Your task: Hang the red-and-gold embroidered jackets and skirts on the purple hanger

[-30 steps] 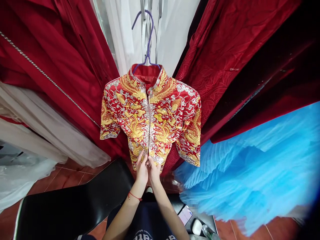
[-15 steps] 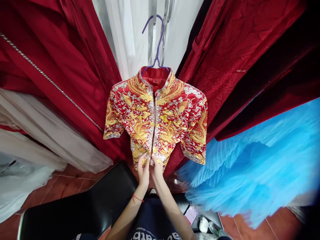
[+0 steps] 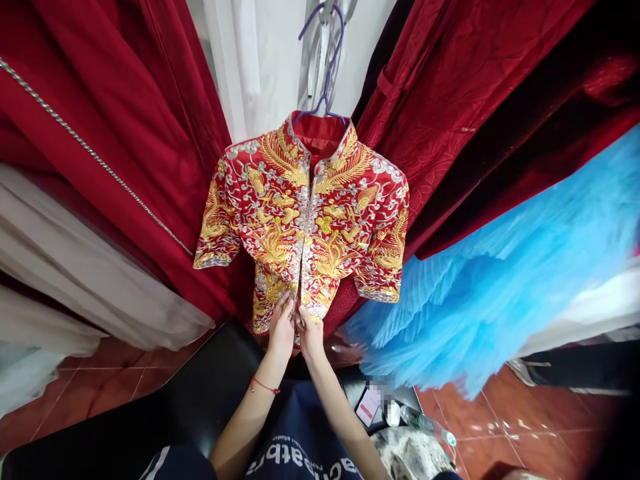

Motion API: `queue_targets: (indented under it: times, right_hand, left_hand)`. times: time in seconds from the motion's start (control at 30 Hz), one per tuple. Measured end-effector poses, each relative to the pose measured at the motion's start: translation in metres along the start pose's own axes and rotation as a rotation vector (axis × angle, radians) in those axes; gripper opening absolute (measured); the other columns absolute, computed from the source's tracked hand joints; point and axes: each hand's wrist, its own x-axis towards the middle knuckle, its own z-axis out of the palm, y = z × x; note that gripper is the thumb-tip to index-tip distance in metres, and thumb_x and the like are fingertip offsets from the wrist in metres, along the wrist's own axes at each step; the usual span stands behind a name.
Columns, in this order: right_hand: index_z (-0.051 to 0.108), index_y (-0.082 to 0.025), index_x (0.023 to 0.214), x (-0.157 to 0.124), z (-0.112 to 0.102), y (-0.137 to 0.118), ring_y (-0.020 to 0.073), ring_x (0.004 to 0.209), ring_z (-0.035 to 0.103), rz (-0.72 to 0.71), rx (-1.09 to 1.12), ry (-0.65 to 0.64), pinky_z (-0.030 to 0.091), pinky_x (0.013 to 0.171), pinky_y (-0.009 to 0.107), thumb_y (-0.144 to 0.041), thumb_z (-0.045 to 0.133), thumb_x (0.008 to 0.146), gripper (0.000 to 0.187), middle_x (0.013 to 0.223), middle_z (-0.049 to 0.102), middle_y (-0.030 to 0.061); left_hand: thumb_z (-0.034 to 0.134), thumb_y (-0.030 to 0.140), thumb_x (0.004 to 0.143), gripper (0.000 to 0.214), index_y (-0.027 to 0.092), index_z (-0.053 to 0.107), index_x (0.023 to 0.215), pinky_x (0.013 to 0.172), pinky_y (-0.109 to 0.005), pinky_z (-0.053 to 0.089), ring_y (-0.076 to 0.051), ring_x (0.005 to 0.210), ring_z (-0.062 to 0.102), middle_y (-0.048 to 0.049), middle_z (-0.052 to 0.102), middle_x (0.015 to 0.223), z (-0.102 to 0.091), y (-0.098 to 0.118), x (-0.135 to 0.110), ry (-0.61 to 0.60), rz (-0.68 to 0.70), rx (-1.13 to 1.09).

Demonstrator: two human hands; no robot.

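Observation:
A red jacket (image 3: 330, 220) with gold and silver embroidery and a stand-up collar hangs on a purple hanger (image 3: 327, 80) in front of me. Its front edges meet near the chest and part slightly lower down. Near the hem, my left hand (image 3: 283, 327) pinches one front edge. My right hand (image 3: 311, 333) pinches the other edge close beside it. Both sets of fingers are closed on the cloth. Whatever fastener lies between the fingertips is too small to make out. A red string bracelet (image 3: 265, 385) circles my left wrist.
Dark red garments (image 3: 165, 120) hang on both sides, with a blue pleated tulle skirt (image 3: 475, 280) at right and pale tulle (image 3: 100, 260) at left. A black bench (image 3: 165, 393) stands below. A pink-and-white card (image 3: 369, 407) and a clear bottle (image 3: 425, 421) lie at lower right.
The view has shifted, so the jacket and hanger appear higher, and more floor shows at right. My hands stay pinched at the lower front edges, with the lower opening somewhat wider.

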Motion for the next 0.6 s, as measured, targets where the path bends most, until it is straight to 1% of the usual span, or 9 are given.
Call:
queue_targets:
  times: [0.13, 0.3, 0.37, 0.5, 0.6]
  right_hand:
    - [0.063, -0.017, 0.073, -0.009, 0.006, -0.003, 0.0104, 0.057, 0.054, -0.041, 0.004, 0.034, 0.044, 0.056, 0.025, -0.037, 0.083, 0.059, 0.032, 0.066, 0.063, -0.0007]
    - [0.063, -0.017, 0.069, -0.020, 0.005, -0.008, 0.0112, 0.057, 0.055, -0.054, -0.014, 0.052, 0.042, 0.052, 0.024, -0.039, 0.083, 0.059, 0.031, 0.062, 0.061, -0.0006]
    - [0.063, -0.017, 0.069, -0.022, 0.004, -0.009, 0.0104, 0.056, 0.055, -0.050, 0.001, 0.057, 0.043, 0.052, 0.024, -0.039, 0.084, 0.058, 0.032, 0.062, 0.060, -0.0017]
    - [0.061, -0.018, 0.069, -0.022, 0.002, -0.013, 0.0083, 0.053, 0.051, -0.042, 0.033, 0.076, 0.044, 0.052, 0.023, -0.037, 0.085, 0.055, 0.034, 0.060, 0.058, -0.0036]
    - [0.060, -0.018, 0.066, -0.020, 0.000, -0.015, 0.0087, 0.053, 0.052, -0.060, 0.014, 0.080, 0.045, 0.052, 0.023, -0.039, 0.084, 0.057, 0.033, 0.059, 0.057, -0.0034]
  left_hand:
    - [0.072, 0.017, 0.076, 0.030, 0.020, 0.069, 0.106, 0.096, -0.030, 0.049, -0.016, 0.098, 0.069, -0.0060, 0.073, 0.109, 0.006, 0.002, -0.008, -0.009, -0.057, -0.063]
    - [0.075, 0.018, 0.074, 0.037, 0.020, 0.068, 0.110, 0.090, -0.027, 0.049, -0.014, 0.089, 0.069, -0.0040, 0.075, 0.099, 0.008, 0.002, -0.021, -0.045, -0.110, -0.097]
    - [0.077, 0.019, 0.072, 0.038, 0.020, 0.068, 0.109, 0.090, -0.027, 0.050, -0.014, 0.089, 0.069, -0.0037, 0.075, 0.099, 0.008, 0.002, -0.025, -0.050, -0.111, -0.100]
    - [0.080, 0.025, 0.071, 0.041, 0.020, 0.067, 0.109, 0.089, -0.029, 0.050, -0.015, 0.089, 0.070, -0.0042, 0.075, 0.100, 0.010, -0.001, -0.029, -0.098, -0.108, -0.076]
    - [0.081, 0.029, 0.070, 0.046, 0.020, 0.065, 0.112, 0.093, -0.033, 0.050, -0.018, 0.093, 0.070, -0.0055, 0.074, 0.103, 0.012, -0.006, -0.029, -0.109, -0.100, -0.044]
